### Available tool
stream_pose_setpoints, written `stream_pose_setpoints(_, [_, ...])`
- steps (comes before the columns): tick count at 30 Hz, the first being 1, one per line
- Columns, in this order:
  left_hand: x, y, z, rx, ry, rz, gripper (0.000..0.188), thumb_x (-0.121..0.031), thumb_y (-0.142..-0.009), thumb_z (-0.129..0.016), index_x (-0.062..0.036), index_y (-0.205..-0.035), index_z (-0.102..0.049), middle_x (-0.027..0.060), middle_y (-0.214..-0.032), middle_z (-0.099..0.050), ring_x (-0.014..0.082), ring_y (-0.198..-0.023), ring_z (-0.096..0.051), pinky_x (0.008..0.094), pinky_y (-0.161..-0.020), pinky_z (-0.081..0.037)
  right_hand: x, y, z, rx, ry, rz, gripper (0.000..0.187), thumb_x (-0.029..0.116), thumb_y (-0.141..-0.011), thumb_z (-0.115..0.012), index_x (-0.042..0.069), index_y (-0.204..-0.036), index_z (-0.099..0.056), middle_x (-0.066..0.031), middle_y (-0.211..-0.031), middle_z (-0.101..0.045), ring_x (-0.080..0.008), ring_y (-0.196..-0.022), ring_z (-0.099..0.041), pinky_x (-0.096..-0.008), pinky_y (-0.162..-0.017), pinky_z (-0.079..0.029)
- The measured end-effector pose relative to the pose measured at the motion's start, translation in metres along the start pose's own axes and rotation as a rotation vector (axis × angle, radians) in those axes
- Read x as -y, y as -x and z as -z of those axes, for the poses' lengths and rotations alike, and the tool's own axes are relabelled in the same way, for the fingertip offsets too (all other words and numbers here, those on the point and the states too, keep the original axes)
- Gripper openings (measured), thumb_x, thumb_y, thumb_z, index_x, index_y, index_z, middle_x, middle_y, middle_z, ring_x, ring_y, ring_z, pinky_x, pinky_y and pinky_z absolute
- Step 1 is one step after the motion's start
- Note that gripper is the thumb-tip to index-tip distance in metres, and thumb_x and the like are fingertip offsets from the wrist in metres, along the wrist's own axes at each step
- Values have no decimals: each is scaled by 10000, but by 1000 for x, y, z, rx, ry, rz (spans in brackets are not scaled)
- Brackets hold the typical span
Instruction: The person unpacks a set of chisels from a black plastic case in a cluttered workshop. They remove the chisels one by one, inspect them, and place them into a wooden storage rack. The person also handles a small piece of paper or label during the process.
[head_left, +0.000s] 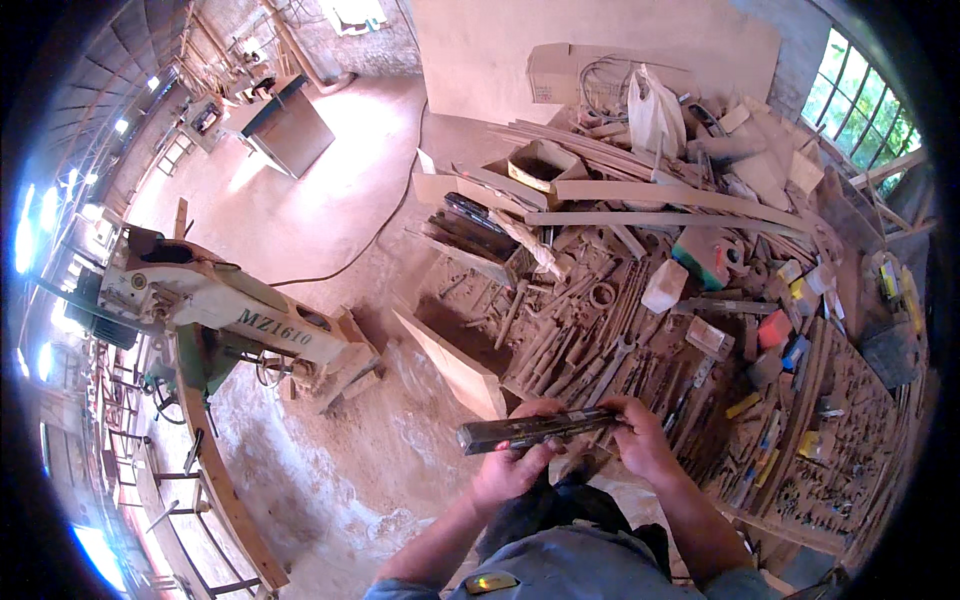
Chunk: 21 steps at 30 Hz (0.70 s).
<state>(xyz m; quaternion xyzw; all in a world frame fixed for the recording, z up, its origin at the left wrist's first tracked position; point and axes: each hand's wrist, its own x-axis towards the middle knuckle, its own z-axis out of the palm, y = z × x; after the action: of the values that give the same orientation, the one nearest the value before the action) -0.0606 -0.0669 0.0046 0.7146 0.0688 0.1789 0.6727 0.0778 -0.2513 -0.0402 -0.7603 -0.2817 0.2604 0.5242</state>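
A long, narrow, dark rectangular bar [540,428] is held level in front of my body; its exact kind I cannot make out. My left hand [515,468] wraps round it near its left part, thumb on the near side. At its right end, my right hand [638,436] grips it with the fingers curled over. Just beyond the hands spreads a dusty workbench covered with tools, where a wrench [620,358] lies among several rods and bars. An open cardboard box [450,362] sits by the bench's left edge.
A large woodworking machine [255,315] stands to the left, with a curved wooden rail [215,470] below it. A dark cable [375,235] crosses the floor. On the bench are a white block [664,287], a plastic bag [655,115] and long strips [690,192]. A barred window [860,95] is at far right.
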Motion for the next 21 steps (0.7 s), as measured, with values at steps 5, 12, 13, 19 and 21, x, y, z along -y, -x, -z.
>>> stream_pose_setpoints(5, [-2, -12, 0, -10, 146, 77, 401, -169, -884, -627, 3, -1220, -494, 165, -1266, -526, 258, -1110, -554, 374, -958, -441, 27, -18, -4, 0, -54, -65, 365, -98, -792, -548, 58, -1120, -582, -138, -1021, -605, -299, -955, -614, -359, -878, -480])
stream_pose_setpoints(12, [9, -44, 30, 171, 4, 10, 311, -164, -870, -618, -18, -1135, -547, 167, -1224, -583, 250, -1048, -596, 361, -901, -476, 45, -53, -6, 120, 175, 65, 405, -145, -700, -521, 3, -1073, -582, -134, -1002, -596, -295, -986, -577, -347, -880, -466])
stream_pose_setpoints(13, [11, -50, 38, 199, 31, -1, 310, -134, -853, -625, -21, -1132, -549, 175, -1242, -579, 259, -1057, -600, 362, -910, -473, 47, -58, -6, 141, 161, 51, 406, -139, -697, -530, 4, -1073, -585, -140, -996, -594, -312, -982, -572, -356, -877, -466])
stream_pose_setpoints(19, [26, -81, 67, 268, 147, 205, 310, -123, -845, -649, -32, -1124, -549, 192, -1246, -573, 314, -1075, -607, 379, -917, -481, 61, -95, -22, 73, 206, 25, 357, -113, -717, -532, 11, -1046, -593, -145, -966, -602, -307, -972, -569, -365, -863, -463])
stream_pose_setpoints(21, [35, -91, 71, 296, 88, 60, 352, -90, -812, -686, -41, -1128, -539, 192, -1257, -568, 329, -1075, -611, 381, -899, -497, 69, -109, -23, 61, 273, 15, 355, -114, -709, -530, 17, -1034, -595, -134, -955, -604, -308, -966, -569, -368, -853, -464])
